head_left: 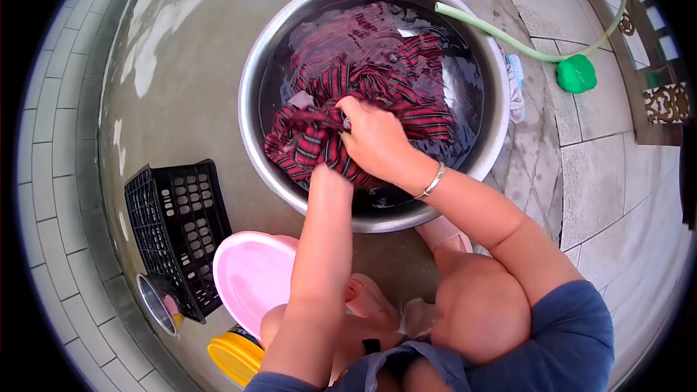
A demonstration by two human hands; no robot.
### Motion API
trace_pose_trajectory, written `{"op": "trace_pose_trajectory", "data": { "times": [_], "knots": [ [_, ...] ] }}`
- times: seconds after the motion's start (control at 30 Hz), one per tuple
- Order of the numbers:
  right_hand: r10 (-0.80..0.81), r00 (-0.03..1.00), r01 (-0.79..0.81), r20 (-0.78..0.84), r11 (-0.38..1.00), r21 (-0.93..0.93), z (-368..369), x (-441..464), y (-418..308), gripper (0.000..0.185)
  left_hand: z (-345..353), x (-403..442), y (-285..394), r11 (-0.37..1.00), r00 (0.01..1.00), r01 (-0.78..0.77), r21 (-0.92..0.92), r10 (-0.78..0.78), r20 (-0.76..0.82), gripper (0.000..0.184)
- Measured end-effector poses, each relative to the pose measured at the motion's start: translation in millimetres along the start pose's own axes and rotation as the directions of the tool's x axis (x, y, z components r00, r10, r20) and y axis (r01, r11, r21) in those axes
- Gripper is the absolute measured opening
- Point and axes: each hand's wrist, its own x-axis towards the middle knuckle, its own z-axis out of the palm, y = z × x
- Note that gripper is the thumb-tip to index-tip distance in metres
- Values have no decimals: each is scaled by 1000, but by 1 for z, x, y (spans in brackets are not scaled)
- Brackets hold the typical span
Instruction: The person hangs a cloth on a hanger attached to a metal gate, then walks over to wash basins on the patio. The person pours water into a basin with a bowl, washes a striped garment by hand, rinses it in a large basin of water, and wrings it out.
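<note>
A red and black striped garment (pixel 356 76) lies bunched and partly under dark water in a large metal basin (pixel 250 94). My right hand (pixel 374 138) is closed on a wet fold of it near the basin's front, thumb and fingers gripping the cloth. Beside it, my left wrist (pixel 330 178) goes into the bunched fabric. The left hand is covered by the folds, so its fingers do not show. A small pale patch (pixel 300 100) sticks out of the cloth to the left of my right hand.
A pale green hose (pixel 501 38) hangs over the basin's right rim, near a green object (pixel 576 74). A blue brush (pixel 515 69) and grey cloth sit beside the basin. At left are a black crate (pixel 181 225), pink basin (pixel 250 276), small metal bowl (pixel 154 305) and yellow lid (pixel 236 358).
</note>
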Motion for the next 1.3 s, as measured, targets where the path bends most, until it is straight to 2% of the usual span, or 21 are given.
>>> {"op": "trace_pose_trajectory", "data": {
  "times": [0.03, 0.1, 0.17, 0.2, 0.3, 0.37, 0.43, 0.5, 0.63, 0.7, 0.73, 0.77, 0.83, 0.9, 0.97, 1.0, 1.1, 1.13, 1.2, 1.23, 1.3],
  "knots": [
    [82, 992, -86, 96, 996, 38, -2, 2, -2, 27, -1, -3, -5, 999, 1000, -7, -32, 7, -9, 31],
    [106, 990, -121, 91, 978, 170, -1, 1, -2, 25, -3, -10, -12, 999, 1000, -7, -48, 6, -22, 32],
    [133, 982, -184, 136, 840, 511, -3, 2, -3, 22, -1, -14, -15, 999, 1000, -12, -38, 11, -23, 32],
    [92, 995, -101, 45, 832, 545, -13, -1, -13, 22, -2, -14, -13, 1000, 1000, -10, -18, 9, -20, 32],
    [-95, 995, 67, 45, 903, 423, -26, -15, -35, 25, -2, -19, 3, 995, 1000, -10, 98, 10, 3, 33],
    [-223, 958, 147, 182, 924, 354, -22, -27, -44, 28, -3, -29, 15, 977, 1000, -16, 215, 9, 29, 33],
    [-225, 920, 134, 320, 950, 280, -24, -34, -58, 29, -5, -40, 26, 937, 999, -21, 350, 4, 50, 34],
    [-277, 952, 215, 132, 909, 357, -20, -35, -58, 27, -8, -52, 26, 895, 998, -15, 446, -14, 61, 34],
    [-353, 933, 305, 65, 874, 378, -19, -45, -71, 25, -4, -73, 8, 847, 993, -3, 531, -58, 99, 35],
    [-410, 883, 329, 230, 889, 320, -14, -59, -72, 27, -3, -71, 2, 872, 992, -4, 489, -56, 109, 36],
    [-398, 893, 312, 212, 884, 347, -11, -59, -72, 28, -2, -67, 1, 894, 992, -2, 447, -53, 112, 36],
    [-339, 896, 221, 285, 900, 377, -10, -57, -67, 28, -3, -62, 0, 915, 992, 0, 403, -50, 114, 36],
    [-295, 925, 223, 239, 931, 288, -12, -53, -56, 28, -4, -52, -1, 955, 991, 10, 296, -48, 122, 37],
    [-273, 957, 268, -104, 962, -58, -11, -34, -32, 28, -3, -44, -7, 982, 991, 29, 186, -53, 121, 37],
    [-66, 984, 23, -163, 968, -251, -10, -18, -4, 26, -1, -36, -14, 996, 992, 36, 77, -45, 118, 38],
    [-90, 988, 50, -123, 953, -298, -7, -12, 5, 13, -1, -35, -21, 999, 993, 38, 25, -41, 112, 38],
    [174, 984, -175, 20, 984, 16, -5, -8, 14, 20, -2, -37, -38, 992, 997, 32, -120, -23, 79, 39],
    [176, 984, -177, 22, 984, 19, -2, -10, 14, 20, -1, -38, -46, 986, 998, 30, -161, -20, 63, 39],
    [120, 992, -127, 43, 901, 415, 8, -13, 13, 23, 3, -46, -57, 978, 999, 28, -208, -18, 49, 40],
    [60, 998, -49, -7, 876, 479, 16, -17, 12, 21, 3, -48, -60, 971, 999, 28, -237, -18, 44, 40],
    [125, 982, -176, 140, 869, 462, 3, -25, -1, 22, 3, -47, -55, 963, 998, 34, -268, -18, 63, 41]
  ]
}}
